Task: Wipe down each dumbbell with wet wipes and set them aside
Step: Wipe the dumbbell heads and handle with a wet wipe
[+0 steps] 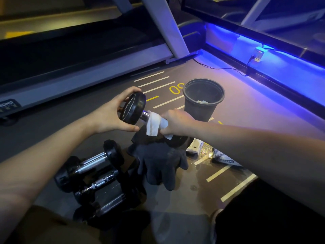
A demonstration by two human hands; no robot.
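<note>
Both hands have a grip on one dumbbell (133,110), held tilted above the floor: the left hand (112,114) clasps its near black end, fingers curled round the rim, and the right hand (176,123) is clenched round a white wet wipe (154,125) wrapped on the shiny handle. The far end of that dumbbell is hidden behind the right hand and a dark glove (159,162) lying below it. Down by the left forearm, a heap of other dumbbells (93,175) rests on the floor, its lower part lost in shadow. A black bucket (202,103) stands just beyond the hands, pale scraps inside. The floor (228,95) is dark matting with white and yellow stripes. A treadmill (73,67) runs along the left, and blue strip light glows at the right.
</note>
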